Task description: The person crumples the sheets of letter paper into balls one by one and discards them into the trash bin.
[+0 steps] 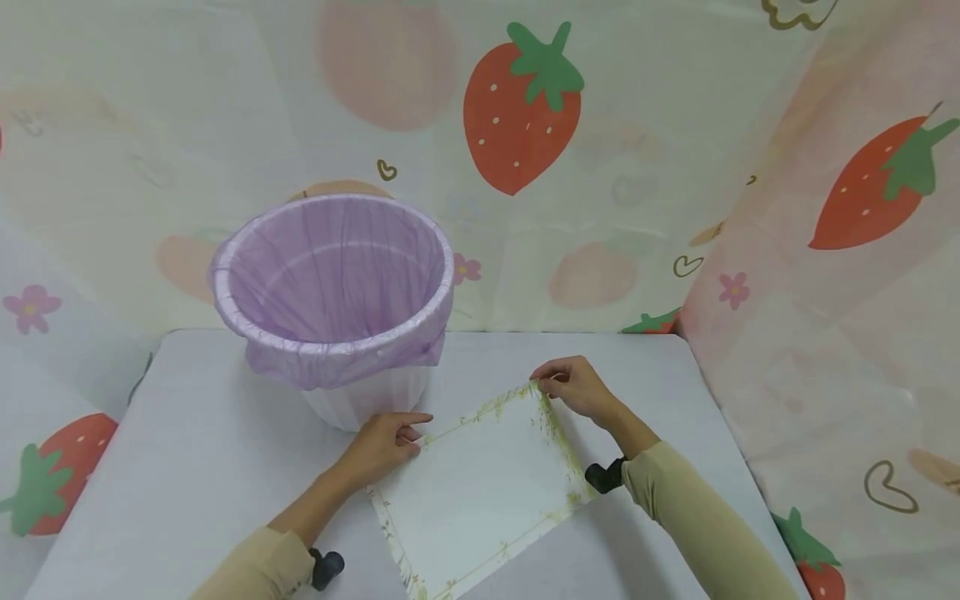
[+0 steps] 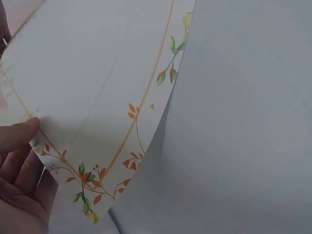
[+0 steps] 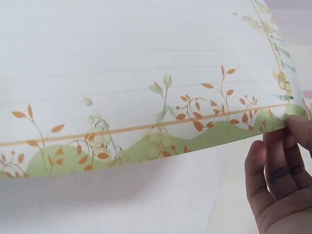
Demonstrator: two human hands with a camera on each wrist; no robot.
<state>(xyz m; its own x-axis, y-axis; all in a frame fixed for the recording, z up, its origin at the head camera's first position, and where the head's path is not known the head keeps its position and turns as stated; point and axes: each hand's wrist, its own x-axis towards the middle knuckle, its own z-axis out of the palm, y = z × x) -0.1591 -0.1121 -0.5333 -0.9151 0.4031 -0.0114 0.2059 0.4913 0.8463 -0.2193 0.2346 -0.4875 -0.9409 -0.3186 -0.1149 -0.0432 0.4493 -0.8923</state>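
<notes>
Hanging at 12 o'clock, a pale strawberry-printed backdrop (image 1: pixel 645 158) stands behind a white-covered table (image 1: pixel 210 467), where a round white bin (image 1: pixel 367 396) lined with a translucent lilac plastic bag (image 1: pixel 356 275) sits between 10 and 11 o'clock from a rectangular white paper sheet with a leafy printed border (image 1: pixel 483 492). That sheet is held over the table, its long axis running from 8 to 2 o'clock, its green-hilled short edge facing 2 o'clock. Beige sleeves (image 1: pixel 697 508) reach in from 7 and 5 o'clock. Both grips are narrow, closed to the paper's thickness: the left hand (image 1: pixel 382 447) pinches the far long edge near its 9 o'clock corner, thumb on top; the right hand (image 1: pixel 577 386) pinches the 1 o'clock corner, thumb above, other fingers bent below. Small black devices (image 1: pixel 327 569) sit at the wrists.
</notes>
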